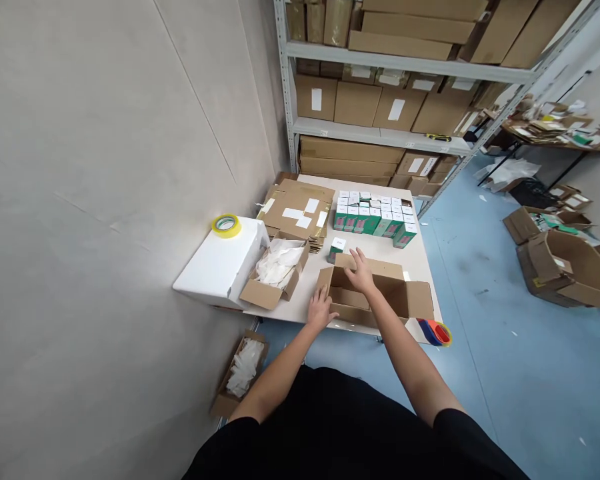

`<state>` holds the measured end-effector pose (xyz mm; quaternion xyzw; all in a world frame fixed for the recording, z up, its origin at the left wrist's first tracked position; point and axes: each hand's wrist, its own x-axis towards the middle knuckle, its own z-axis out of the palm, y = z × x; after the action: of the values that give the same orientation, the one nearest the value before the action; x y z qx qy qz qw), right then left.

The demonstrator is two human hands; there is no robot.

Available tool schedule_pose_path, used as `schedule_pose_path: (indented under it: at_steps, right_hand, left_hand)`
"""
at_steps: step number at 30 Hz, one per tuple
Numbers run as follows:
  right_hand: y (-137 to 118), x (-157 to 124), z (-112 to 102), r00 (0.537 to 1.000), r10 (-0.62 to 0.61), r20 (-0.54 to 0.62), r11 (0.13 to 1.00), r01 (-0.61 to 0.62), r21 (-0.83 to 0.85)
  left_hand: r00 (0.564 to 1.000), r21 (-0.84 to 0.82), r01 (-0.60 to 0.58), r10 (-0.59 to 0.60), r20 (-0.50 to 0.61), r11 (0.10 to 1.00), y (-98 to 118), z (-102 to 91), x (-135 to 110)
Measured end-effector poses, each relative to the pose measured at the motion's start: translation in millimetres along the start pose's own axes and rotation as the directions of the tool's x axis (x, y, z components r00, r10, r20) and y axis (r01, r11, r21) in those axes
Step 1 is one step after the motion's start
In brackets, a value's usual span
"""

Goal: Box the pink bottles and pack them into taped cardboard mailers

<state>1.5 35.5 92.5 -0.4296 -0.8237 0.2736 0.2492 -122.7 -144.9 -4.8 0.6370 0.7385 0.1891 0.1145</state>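
The carton (395, 293) is found right of centre in the frame, opened on the worktop (303, 297), flaps not yet closed. The left hand (321, 310) and right hand (361, 272) are spread at its left corner and far flap; green boxes (365, 220) are seen outside, above.

What a busy pale table (423, 261): flattened cartons (304, 203) far left, green-and-white boxes (367, 219) ranked beside them, a paper-filled carton (261, 293) near left, an open box (354, 315) up front, a tape dispenser (433, 332) near right!
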Motion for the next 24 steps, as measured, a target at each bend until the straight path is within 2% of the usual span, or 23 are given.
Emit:
schedule_pose_path:
  at_steps: [5,12,16,19,24]
  right_hand:
    - [-29.2,13.2,38.3,0.999,-0.035,-0.005,0.999,0.035,-0.006]
    - [-56.1,35.6,86.2,0.997,-0.048,0.068,0.999,0.046,0.029]
    - [-68.9,55.7,123.3,0.983,-0.081,0.164,0.996,0.076,0.037]
    - [-81.4,72.8,153.5,0.958,-0.100,0.269,0.994,0.105,-0.005]
    - [-104.7,98.8,192.8,0.897,-0.035,0.441,0.980,0.117,-0.159]
  left_hand:
    - [1.000,0.018,-0.001,0.001,-0.008,1.000,-24.4,-14.9,-10.8]
    - [0.998,-0.076,-0.026,0.030,0.053,0.997,-38.8,-26.5,-19.3]
    - [0.994,-0.093,-0.051,0.059,0.088,0.994,-45.5,-30.1,-22.6]
    - [0.997,-0.067,-0.044,0.048,0.054,0.997,-54.3,-33.3,-24.3]
    - [1.000,-0.049,-0.030,0.030,0.000,0.998,-73.0,-39.2,-29.1]
